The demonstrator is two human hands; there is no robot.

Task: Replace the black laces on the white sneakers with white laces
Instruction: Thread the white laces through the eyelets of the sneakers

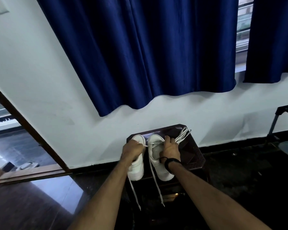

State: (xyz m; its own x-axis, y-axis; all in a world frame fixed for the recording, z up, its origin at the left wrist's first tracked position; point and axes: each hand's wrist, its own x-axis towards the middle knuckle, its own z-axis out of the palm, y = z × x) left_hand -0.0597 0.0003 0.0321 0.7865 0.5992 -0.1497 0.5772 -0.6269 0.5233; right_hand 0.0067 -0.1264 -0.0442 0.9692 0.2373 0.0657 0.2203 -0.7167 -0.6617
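Dark stool (192, 156) against wall. Two white sneakers (158, 165) side by side on top, long axes running away from viewer, toes toward wall. Left hand (131, 149) fingers curled, pinching white lace (154, 178) at left shoe. Right hand (170, 149) fingers curled over right shoe's edge. Spare laces (183, 134) at stool's far right corner.

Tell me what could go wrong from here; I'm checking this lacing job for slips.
1. Two white lace ends hang over the dark table's front edge; a snag could pull them out of the eyelets.
2. The sneakers' heels sit near that edge, so the left hand tugging its lace might drag the left sneaker off.
3. The right hand rests on the right sneaker beside a spare lace bundle; strands may tangle.
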